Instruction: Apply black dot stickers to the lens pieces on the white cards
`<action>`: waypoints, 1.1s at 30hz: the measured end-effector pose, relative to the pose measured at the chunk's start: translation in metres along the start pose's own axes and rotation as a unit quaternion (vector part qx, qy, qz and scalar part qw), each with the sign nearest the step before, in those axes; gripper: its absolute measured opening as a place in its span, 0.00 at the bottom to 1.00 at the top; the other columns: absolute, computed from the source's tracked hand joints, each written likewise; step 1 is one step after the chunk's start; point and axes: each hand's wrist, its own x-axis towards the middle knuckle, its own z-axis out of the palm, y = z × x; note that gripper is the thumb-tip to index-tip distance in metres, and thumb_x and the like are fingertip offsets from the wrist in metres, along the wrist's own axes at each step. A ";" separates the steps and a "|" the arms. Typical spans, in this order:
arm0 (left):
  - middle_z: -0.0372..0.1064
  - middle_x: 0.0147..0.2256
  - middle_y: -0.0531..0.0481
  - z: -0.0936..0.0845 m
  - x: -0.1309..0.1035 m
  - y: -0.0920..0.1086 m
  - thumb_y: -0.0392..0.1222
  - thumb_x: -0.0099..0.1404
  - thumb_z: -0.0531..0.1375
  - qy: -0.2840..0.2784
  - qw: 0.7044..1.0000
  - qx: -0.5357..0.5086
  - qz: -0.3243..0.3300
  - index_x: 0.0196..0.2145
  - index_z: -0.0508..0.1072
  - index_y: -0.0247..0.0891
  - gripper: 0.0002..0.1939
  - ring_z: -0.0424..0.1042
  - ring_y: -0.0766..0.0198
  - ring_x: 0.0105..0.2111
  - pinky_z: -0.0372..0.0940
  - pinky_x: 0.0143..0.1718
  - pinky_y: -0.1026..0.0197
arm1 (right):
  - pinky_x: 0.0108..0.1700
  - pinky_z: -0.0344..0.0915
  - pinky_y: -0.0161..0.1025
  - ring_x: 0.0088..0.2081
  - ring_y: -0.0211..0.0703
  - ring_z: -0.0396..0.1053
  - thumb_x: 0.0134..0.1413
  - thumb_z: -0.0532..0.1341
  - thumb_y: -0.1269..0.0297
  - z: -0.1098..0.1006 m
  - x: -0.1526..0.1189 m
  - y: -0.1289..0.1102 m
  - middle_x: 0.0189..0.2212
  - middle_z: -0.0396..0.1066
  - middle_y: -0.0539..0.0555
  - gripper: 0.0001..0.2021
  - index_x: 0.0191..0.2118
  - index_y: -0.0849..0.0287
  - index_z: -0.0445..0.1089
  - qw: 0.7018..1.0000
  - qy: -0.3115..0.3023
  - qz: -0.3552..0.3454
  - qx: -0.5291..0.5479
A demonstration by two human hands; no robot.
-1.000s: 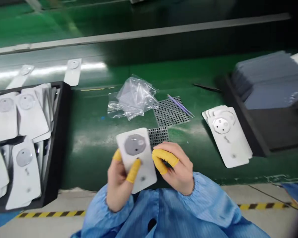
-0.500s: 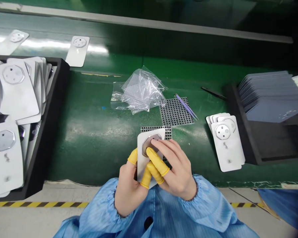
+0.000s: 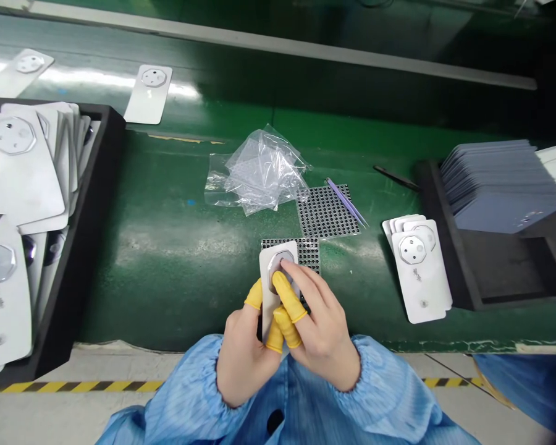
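A white phone back cover (image 3: 268,300) with an octagonal camera ring is held tilted in front of my chest. My left hand (image 3: 245,352) grips its lower part by the edges, with yellow finger cots on thumb and finger. My right hand (image 3: 322,330) closes on the cover from the right; its fingertips press at the camera ring, and it wears yellow cots too. Just behind the cover lies a sheet of small black dots (image 3: 309,252), partly hidden. A second dotted sheet (image 3: 322,213) lies beyond it, with purple tweezers (image 3: 346,203) on top.
Clear plastic bags (image 3: 262,170) lie mid-bench. At left stands a black tray (image 3: 90,204) of white covers; at right, another black tray (image 3: 472,284) holds grey-blue panels (image 3: 500,185). Stacked covers (image 3: 421,278) and black tweezers (image 3: 396,177) lie beside it. One cover (image 3: 148,102) rests at the back.
The cover has turned, so its face looks narrower. Both hands remain on it, the right fingers still at the camera ring. The view has shifted slightly.
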 end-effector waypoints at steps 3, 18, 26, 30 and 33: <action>0.75 0.29 0.51 0.001 0.000 -0.003 0.33 0.60 0.57 -0.001 1.000 -0.013 -0.006 0.52 0.64 0.40 0.22 0.74 0.61 0.23 0.67 0.23 0.63 | 0.53 0.69 0.57 0.59 0.58 0.59 0.60 0.53 0.71 0.005 -0.004 0.006 0.57 0.61 0.72 0.22 0.59 0.71 0.59 0.999 0.002 0.009 0.047; 0.77 0.43 0.46 -0.007 0.012 0.013 0.36 0.61 0.63 -0.039 0.919 -0.382 -0.085 0.49 0.71 0.41 0.17 0.78 0.60 0.36 0.73 0.37 0.63 | 0.41 0.77 0.43 0.38 0.42 0.75 0.54 0.64 0.71 0.012 -0.005 0.013 0.40 0.76 0.52 0.22 0.55 0.49 0.68 0.881 0.207 0.281 0.320; 0.79 0.29 0.52 -0.016 0.025 0.011 0.34 0.59 0.65 0.018 0.941 -0.337 -0.033 0.35 0.81 0.41 0.06 0.76 0.68 0.25 0.70 0.27 0.73 | 0.35 0.77 0.37 0.31 0.37 0.75 0.50 0.66 0.74 0.011 -0.003 0.006 0.33 0.76 0.48 0.21 0.49 0.49 0.73 0.876 0.209 0.268 0.342; 0.77 0.23 0.54 -0.015 0.023 0.010 0.32 0.54 0.68 0.046 0.952 -0.304 -0.005 0.33 0.82 0.41 0.08 0.73 0.69 0.19 0.67 0.22 0.74 | 0.34 0.76 0.34 0.30 0.35 0.74 0.49 0.66 0.77 0.008 -0.003 0.002 0.31 0.75 0.46 0.20 0.47 0.49 0.74 0.886 0.203 0.245 0.337; 0.75 0.20 0.55 -0.013 0.022 0.010 0.31 0.51 0.69 0.057 0.948 -0.315 0.003 0.30 0.82 0.41 0.08 0.71 0.71 0.17 0.65 0.19 0.76 | 0.33 0.76 0.33 0.30 0.35 0.74 0.49 0.66 0.77 0.008 -0.003 0.002 0.31 0.75 0.46 0.18 0.45 0.49 0.75 0.888 0.198 0.249 0.333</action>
